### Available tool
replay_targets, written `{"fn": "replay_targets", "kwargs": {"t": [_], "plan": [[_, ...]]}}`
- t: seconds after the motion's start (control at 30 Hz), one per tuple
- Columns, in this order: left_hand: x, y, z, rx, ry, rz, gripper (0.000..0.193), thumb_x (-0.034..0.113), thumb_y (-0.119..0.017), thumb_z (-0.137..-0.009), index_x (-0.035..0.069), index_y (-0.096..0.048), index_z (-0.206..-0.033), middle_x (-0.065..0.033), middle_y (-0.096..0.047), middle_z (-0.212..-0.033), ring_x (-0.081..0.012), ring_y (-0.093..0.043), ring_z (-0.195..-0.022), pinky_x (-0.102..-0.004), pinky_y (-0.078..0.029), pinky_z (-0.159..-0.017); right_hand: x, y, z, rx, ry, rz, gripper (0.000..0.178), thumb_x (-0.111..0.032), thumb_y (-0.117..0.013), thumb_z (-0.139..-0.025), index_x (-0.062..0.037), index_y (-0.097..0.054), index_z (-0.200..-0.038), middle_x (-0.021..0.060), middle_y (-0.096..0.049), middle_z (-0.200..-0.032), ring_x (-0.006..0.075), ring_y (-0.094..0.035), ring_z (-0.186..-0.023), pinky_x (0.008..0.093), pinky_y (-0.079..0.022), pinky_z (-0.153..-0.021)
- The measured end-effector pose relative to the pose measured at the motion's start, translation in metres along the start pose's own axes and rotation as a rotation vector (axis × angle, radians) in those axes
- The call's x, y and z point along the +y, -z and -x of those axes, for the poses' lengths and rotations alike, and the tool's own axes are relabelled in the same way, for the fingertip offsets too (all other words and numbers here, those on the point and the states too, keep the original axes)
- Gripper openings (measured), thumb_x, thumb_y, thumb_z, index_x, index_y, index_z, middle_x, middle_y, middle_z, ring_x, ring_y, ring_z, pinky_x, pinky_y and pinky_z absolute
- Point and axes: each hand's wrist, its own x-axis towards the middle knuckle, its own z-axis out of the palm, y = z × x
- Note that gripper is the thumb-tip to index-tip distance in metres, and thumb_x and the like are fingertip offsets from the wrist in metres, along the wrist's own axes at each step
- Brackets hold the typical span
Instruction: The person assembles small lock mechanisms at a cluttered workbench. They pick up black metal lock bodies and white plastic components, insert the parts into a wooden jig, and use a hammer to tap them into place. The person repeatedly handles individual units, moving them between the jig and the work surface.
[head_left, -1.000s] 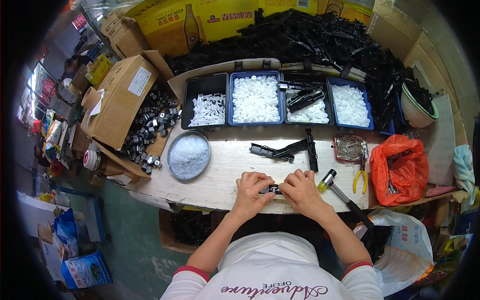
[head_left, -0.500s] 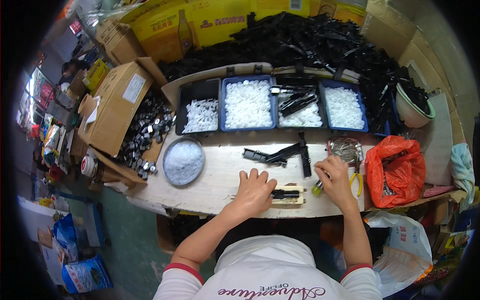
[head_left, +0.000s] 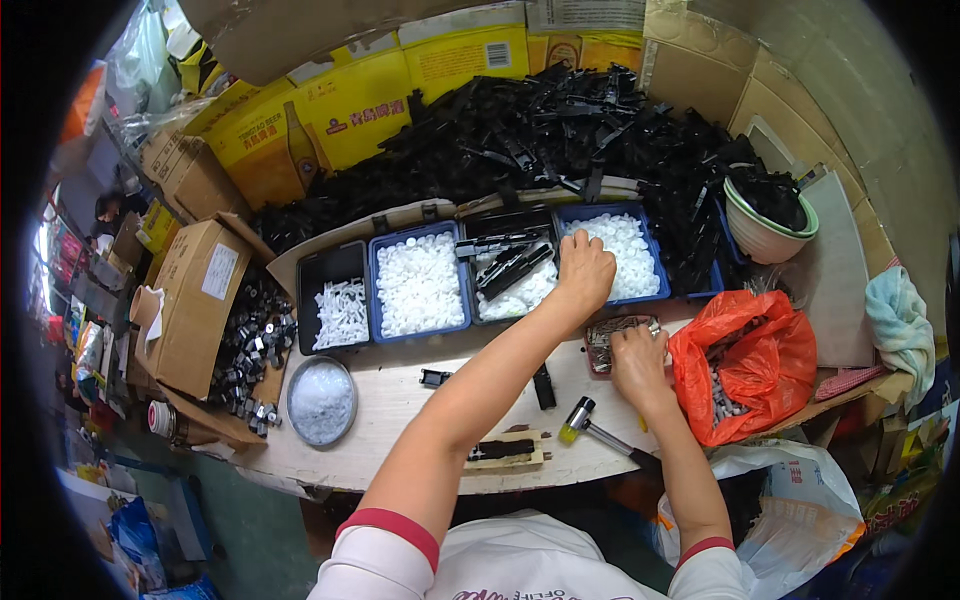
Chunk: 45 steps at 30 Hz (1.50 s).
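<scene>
My left hand [head_left: 587, 270] reaches across to the blue bin [head_left: 664, 284] of small white plastic pieces [head_left: 628, 255]. Its fingers bend down at the bin's left side, closed, with their tips hidden. Over a small tray [head_left: 598, 362] of thin metal pins, my right hand [head_left: 640, 362] has its fingers curled down; what they pinch is not visible. Close to the table's front edge lies a cream-coloured block [head_left: 538, 457] with a black part [head_left: 500, 450] set in it. To its right rests a hammer [head_left: 577, 420] with a yellow-ended head.
More bins stand to the left, including a blue bin of white pieces [head_left: 418, 283]. Black parts [head_left: 515, 268] lie on the bin between. A red plastic bag [head_left: 745, 370] is at the right, a round dish [head_left: 322, 401] at the left. Black parts pile up [head_left: 520, 140] behind.
My left hand has left the cream block and moved far and right to the bins. My right hand has moved from beside the hammer to the pin tray. The view has shifted.
</scene>
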Motion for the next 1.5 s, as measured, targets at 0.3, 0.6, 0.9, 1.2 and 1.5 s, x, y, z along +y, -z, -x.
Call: {"fn": "replay_targets", "kwargs": {"t": [0.3, 0.6, 0.9, 1.2, 1.5], "plan": [[-0.001, -0.003, -0.001, -0.064, -0.141, 0.030, 0.005, 0.014, -0.064, -0.066, 0.011, -0.068, -0.068, -0.0078, -0.061, -0.078, -0.0269, -0.049, -0.088, -0.0394, -0.033, -0.074, 0.011, 0.008, 0.007, 0.085, -0.013, -0.283, 0.005, -0.012, -0.062, -0.073, -0.0106, -0.064, -0.077, 0.0032, -0.056, -0.080, 0.0217, -0.050, -0.085, 0.0396, -0.030, -0.073], [-0.013, 0.026, -0.010, 0.048, 0.283, 0.991, 0.015, 0.008, -0.071, -0.068, 0.007, -0.070, -0.084, -0.0056, -0.062, -0.065, -0.0132, -0.056, -0.056, -0.0279, -0.046, -0.049, 0.023, 0.016, 0.010, 0.163, -0.060, -0.359, 0.006, -0.008, -0.062, -0.073, -0.0114, -0.063, -0.079, 0.0020, -0.054, -0.081, 0.0207, -0.050, -0.085, 0.0369, -0.031, -0.072], [-0.013, 0.055, 0.049, -0.075, 0.592, 1.871, 0.021, 0.005, -0.058, -0.084, -0.003, -0.059, -0.103, -0.0100, -0.061, -0.079, -0.0133, -0.058, -0.064, -0.0270, -0.050, -0.053, 0.009, 0.047, 0.009, 0.309, -0.053, -0.692, 0.007, -0.003, -0.062, -0.073, -0.0058, -0.061, -0.079, 0.0047, -0.056, -0.079, 0.0222, -0.052, -0.081, 0.0347, -0.036, -0.071], [0.011, 0.082, 0.185, -0.024, 0.574, 2.582, 0.019, 0.009, -0.056, -0.085, 0.008, -0.059, -0.104, -0.0116, -0.060, -0.081, -0.0152, -0.058, -0.064, -0.0303, -0.050, -0.053, -0.056, 0.097, 0.021, 0.293, 0.237, -0.768, 0.009, -0.004, -0.064, -0.071, -0.0072, -0.060, -0.079, 0.0045, -0.055, -0.078, 0.0213, -0.051, -0.078, 0.0323, -0.033, -0.070], [0.010, 0.090, 0.210, -0.001, 0.551, 2.590, 0.012, 0.009, -0.054, -0.087, 0.007, -0.056, -0.099, -0.0112, -0.060, -0.080, -0.0151, -0.059, -0.065, -0.0304, -0.051, -0.053, -0.077, 0.100, 0.022, 0.255, 0.342, -0.747, 0.008, -0.006, -0.064, -0.072, -0.0082, -0.060, -0.079, 0.0027, -0.054, -0.079, 0.0209, -0.049, -0.079, 0.0330, -0.031, -0.074]]}}
